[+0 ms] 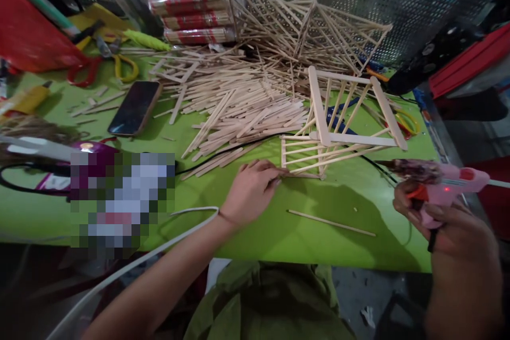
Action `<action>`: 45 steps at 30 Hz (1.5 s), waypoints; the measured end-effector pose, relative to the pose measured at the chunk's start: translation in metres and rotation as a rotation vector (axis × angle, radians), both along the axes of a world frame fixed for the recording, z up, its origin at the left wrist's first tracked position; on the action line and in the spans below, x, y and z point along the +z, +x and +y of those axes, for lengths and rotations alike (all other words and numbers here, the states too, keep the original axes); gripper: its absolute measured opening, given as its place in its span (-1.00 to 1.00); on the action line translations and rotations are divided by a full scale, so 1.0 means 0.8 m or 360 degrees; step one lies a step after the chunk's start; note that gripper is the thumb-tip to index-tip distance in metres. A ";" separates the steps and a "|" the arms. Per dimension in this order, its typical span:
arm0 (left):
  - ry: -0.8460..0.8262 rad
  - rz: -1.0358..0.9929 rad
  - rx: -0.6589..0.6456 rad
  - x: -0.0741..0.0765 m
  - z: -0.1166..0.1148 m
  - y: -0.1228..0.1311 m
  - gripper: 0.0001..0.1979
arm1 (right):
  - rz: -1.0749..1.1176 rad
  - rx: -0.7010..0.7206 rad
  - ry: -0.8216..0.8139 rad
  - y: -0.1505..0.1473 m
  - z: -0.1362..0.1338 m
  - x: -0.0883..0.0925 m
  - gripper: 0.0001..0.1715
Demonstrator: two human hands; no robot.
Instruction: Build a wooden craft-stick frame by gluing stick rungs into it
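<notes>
While holding a pink plastic glue gun [442, 186] in the right hand [458, 226], steadies an openwork frame of pale wooden sticks [319, 109] with the left hand [251, 191]. Curls the right fingers around the gun's handle, close by the orange trigger. Points the nozzle leftward, apart from the frame, with a red light glowing on the gun's body and a white glue stick protruding from the back. Pinches the near lower stick at the frame's left corner between the left fingertips. Right of centre on the bright green table [271, 241]: the frame, resting beyond the left hand. Nearer the edge: 1 thin straight wooden stick [330, 222], lying loose, with a tiny pale scrap [355, 209] near it. Behind the left hand: a broad heap of flat pale wooden sticks [255, 111], crossed in front by a thin black cable [239, 145]. Left of the heap: a dark-screened smartphone [135, 109], lying flat. At the back: 3 plastic-wrapped bundles with red bands [199, 34], stacked beside a larger wooden lattice [306, 26].
</notes>
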State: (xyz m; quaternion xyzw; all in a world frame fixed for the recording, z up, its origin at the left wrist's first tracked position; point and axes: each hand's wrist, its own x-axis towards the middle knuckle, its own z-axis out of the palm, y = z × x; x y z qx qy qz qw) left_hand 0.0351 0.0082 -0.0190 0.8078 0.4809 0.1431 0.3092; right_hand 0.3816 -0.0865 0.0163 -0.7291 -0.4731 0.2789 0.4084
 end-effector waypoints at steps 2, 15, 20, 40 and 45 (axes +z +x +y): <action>-0.0011 -0.0011 -0.0004 0.000 0.000 0.000 -0.67 | 0.0425 0.0013 -0.0180 -0.007 0.008 -0.006 -0.61; 0.0086 0.0188 -0.0171 0.006 -0.001 -0.012 -0.62 | 0.0118 0.0743 -0.0402 -0.054 0.035 -0.016 -0.37; 0.0091 0.0217 -0.0204 0.010 -0.001 -0.011 -0.61 | 0.0085 0.0812 -0.0463 -0.057 0.037 -0.013 -0.39; 0.0053 0.0311 -0.0230 0.016 -0.002 -0.009 -0.60 | -0.0052 0.0836 -0.0521 -0.055 0.036 -0.019 -0.37; 0.0080 0.0299 -0.0226 0.013 -0.002 -0.010 -0.60 | -0.0067 0.0795 -0.0525 -0.058 0.037 -0.016 -0.36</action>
